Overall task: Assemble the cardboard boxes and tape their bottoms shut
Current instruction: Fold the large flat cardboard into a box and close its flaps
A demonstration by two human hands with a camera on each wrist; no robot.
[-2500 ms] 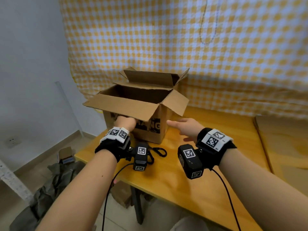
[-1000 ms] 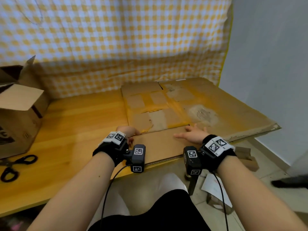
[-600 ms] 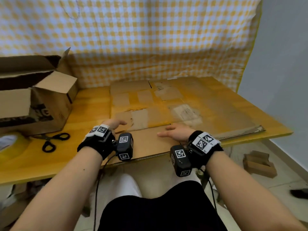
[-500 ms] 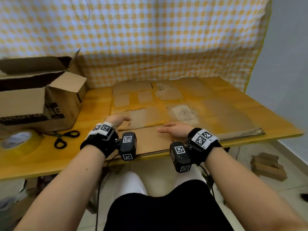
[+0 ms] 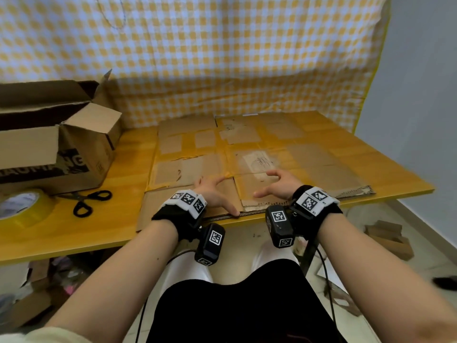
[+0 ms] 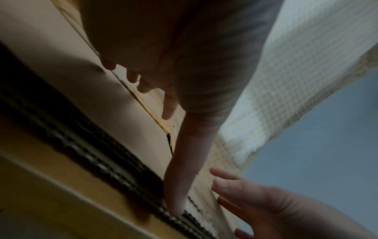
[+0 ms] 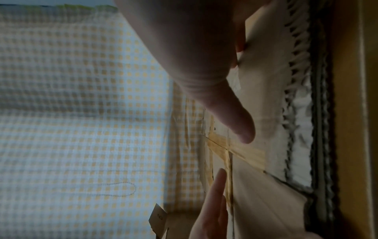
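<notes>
A stack of flattened cardboard boxes (image 5: 247, 149), patched with yellowish tape, lies on the wooden table (image 5: 128, 154). My left hand (image 5: 217, 191) rests on its near part with fingers spread. In the left wrist view (image 6: 174, 161) the thumb reaches down to the corrugated front edge (image 6: 122, 174). My right hand (image 5: 274, 184) is just to the right, fingers spread and slightly arched over the top sheet (image 7: 261, 97), holding nothing (image 7: 235, 97). An assembled box (image 5: 61, 144) with open flaps stands at the left.
A roll of yellow tape (image 5: 22, 206) and black scissors (image 5: 86, 201) lie in front of the assembled box. A checked curtain (image 5: 222, 58) hangs behind the table. Cardboard scraps (image 5: 388, 238) lie on the floor at the right.
My view swung from the assembled box to the flat stack. Both hands came to its front edge. In the last half second the left hand slid right, toward the right hand.
</notes>
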